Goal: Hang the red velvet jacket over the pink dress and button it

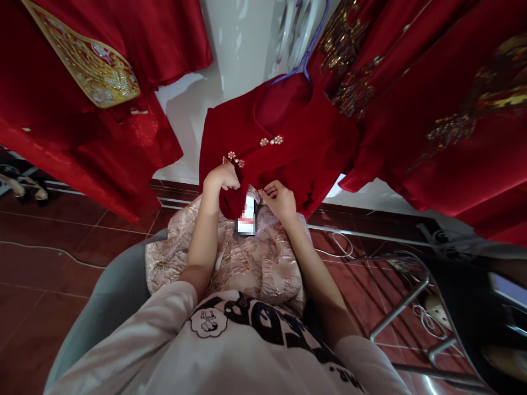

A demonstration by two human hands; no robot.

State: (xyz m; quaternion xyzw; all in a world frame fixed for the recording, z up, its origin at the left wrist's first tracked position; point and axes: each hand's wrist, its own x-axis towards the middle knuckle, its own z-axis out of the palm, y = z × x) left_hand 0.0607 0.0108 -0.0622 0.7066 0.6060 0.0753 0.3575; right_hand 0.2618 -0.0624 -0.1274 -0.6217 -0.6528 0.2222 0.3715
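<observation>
A dark red sleeveless-looking garment [307, 131] hangs from a purple hanger [302, 68] in front of me, its lower part over my lap. Gold flower-shaped fasteners with pearl-like beads [272, 141] sit on its front. My left hand [223, 178] is closed with curled fingers on the garment's cloth, just below a second flower fastener [234, 158]. Close by on the right, my right hand [280, 201] is pinched at the garment's lower part; anything between its fingertips is too small to make out. A lit phone [247, 218] lies on my lap between the hands, on pink-gold brocade cloth [263, 263].
Red embroidered garments hang at the left [164, 38] and right [411, 109]. I sit on a grey chair [111, 291]. A black chair with a metal frame [457, 296] stands at right. White cables [343, 247] lie on the tiled floor [119, 230].
</observation>
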